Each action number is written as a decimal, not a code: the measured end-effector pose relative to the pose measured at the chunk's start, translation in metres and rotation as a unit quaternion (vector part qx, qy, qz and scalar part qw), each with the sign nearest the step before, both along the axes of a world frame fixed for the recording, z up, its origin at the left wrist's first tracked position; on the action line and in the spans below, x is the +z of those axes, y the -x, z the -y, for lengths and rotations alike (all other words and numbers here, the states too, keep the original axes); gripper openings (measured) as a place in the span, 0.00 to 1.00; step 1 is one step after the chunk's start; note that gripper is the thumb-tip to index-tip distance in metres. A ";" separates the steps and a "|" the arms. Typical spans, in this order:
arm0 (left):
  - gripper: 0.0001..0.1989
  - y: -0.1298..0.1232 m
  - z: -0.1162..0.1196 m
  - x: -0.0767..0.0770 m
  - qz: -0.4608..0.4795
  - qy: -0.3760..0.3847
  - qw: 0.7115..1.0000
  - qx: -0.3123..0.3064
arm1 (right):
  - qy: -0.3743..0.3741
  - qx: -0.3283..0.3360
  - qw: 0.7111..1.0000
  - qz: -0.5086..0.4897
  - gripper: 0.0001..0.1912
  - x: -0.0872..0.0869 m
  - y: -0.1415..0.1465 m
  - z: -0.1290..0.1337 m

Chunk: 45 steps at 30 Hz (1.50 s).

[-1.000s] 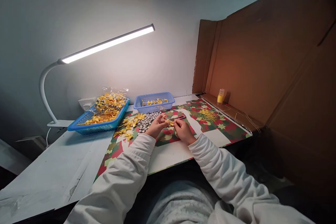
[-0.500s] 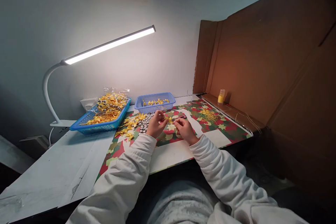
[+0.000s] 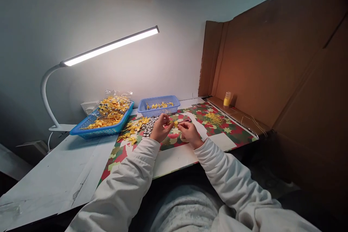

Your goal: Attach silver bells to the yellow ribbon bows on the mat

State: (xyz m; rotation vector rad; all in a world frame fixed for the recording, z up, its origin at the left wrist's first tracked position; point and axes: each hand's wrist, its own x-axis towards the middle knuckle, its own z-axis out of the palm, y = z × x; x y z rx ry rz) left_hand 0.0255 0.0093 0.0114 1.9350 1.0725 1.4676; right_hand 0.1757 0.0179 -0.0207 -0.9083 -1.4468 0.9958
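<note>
A small yellow bow (image 3: 175, 124) is between my two hands over the patterned sheet. My left hand (image 3: 161, 129) is closed, its thumb and fingertips pinching the bow's left side. My right hand (image 3: 190, 133) pinches the bow from the right. Loose silver bells (image 3: 148, 129) lie just left of my left hand, with several yellow bows (image 3: 133, 128) beside them. A thin reddish tool (image 3: 185, 120) shows behind my right fingers. Yellow strings (image 3: 213, 118) lie in a loose pile to the right.
A blue basket (image 3: 102, 133) piled with yellow bows and a clear bag stands at the left, under a lit lamp (image 3: 111, 46). Behind my hands is a smaller blue basket (image 3: 159, 111) with some bows. A yellow-filled bottle (image 3: 227, 100) stands by the cardboard wall (image 3: 272, 54).
My right fingertips have closed in on the bow, which now shows more plainly between my hands. The whole view has shifted slightly.
</note>
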 end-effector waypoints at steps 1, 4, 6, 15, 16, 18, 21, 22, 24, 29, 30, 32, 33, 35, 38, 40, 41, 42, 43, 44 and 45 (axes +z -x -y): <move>0.14 0.000 0.001 0.001 -0.001 0.001 1.000 0.002 | 0.007 0.000 1.000 -0.004 0.19 0.000 0.000 0.000; 0.14 -0.001 0.003 0.002 -0.001 0.004 1.000 0.005 | 0.023 -0.002 1.000 -0.015 0.18 0.001 0.000 0.002; 0.13 -0.002 0.003 0.002 0.001 0.003 1.000 0.001 | 0.024 -0.003 1.000 -0.014 0.17 0.002 0.000 0.004; 0.12 -0.002 0.002 -0.001 -0.027 -0.011 0.999 0.017 | 0.018 -0.012 0.999 0.023 0.17 0.000 -0.001 0.003; 0.11 -0.001 0.001 -0.001 -0.029 -0.017 0.999 0.036 | 0.027 -0.014 0.999 0.023 0.17 0.000 -0.001 0.003; 0.11 0.000 0.000 -0.001 -0.033 -0.035 0.996 0.078 | 0.052 -0.004 0.999 0.014 0.18 0.001 -0.001 0.003; 0.10 0.002 0.000 0.000 -0.042 -0.059 0.990 0.122 | 0.099 0.039 0.994 -0.023 0.17 0.006 -0.001 0.006; 0.10 0.003 -0.001 0.000 -0.045 -0.066 0.989 0.128 | 0.117 0.050 0.991 -0.041 0.16 0.008 -0.002 0.007; 0.10 0.004 0.000 0.000 -0.052 -0.079 0.986 0.135 | 0.139 0.049 0.986 -0.080 0.15 0.013 -0.003 0.010; 0.10 0.004 0.002 0.001 -0.065 -0.101 0.983 0.138 | 0.109 -0.007 0.991 -0.080 0.14 0.014 -0.003 0.009; 0.10 0.003 0.002 0.001 -0.072 -0.103 0.983 0.133 | 0.099 -0.010 0.993 -0.064 0.14 0.013 -0.002 0.008; 0.09 0.003 0.002 0.000 -0.088 -0.107 0.983 0.124 | 0.068 -0.006 0.997 -0.032 0.16 0.008 -0.001 0.006; 0.09 0.003 0.002 -0.001 -0.094 -0.111 0.982 0.122 | 0.050 -0.001 0.999 -0.019 0.16 0.006 0.000 0.006; 0.09 0.003 0.001 -0.002 -0.100 -0.117 0.981 0.120 | 0.026 0.011 1.000 -0.002 0.17 0.003 0.001 0.005; 0.09 0.003 0.001 -0.002 -0.098 -0.120 0.981 0.118 | 0.028 0.024 0.999 0.000 0.19 0.001 0.001 0.005; 0.09 0.003 0.001 -0.002 -0.095 -0.119 0.981 0.118 | 0.033 0.024 0.999 -0.005 0.19 0.001 0.001 0.005; 0.09 0.003 0.002 -0.001 -0.092 -0.118 0.981 0.120 | 0.035 0.024 0.999 -0.008 0.19 0.002 0.002 0.005; 0.08 0.003 0.002 -0.001 -0.090 -0.116 0.981 0.123 | 0.036 0.024 0.999 -0.010 0.18 0.003 0.002 0.005; 0.08 0.003 0.002 0.000 -0.087 -0.113 0.982 0.127 | 0.037 0.024 0.999 -0.014 0.18 0.003 0.002 0.006; 0.08 0.003 0.003 0.000 -0.085 -0.111 0.982 0.130 | 0.036 0.023 0.999 -0.018 0.18 0.004 0.002 0.006; 0.08 0.003 0.003 0.000 -0.083 -0.108 0.982 0.131 | 0.035 0.023 0.999 -0.022 0.18 0.006 0.002 0.006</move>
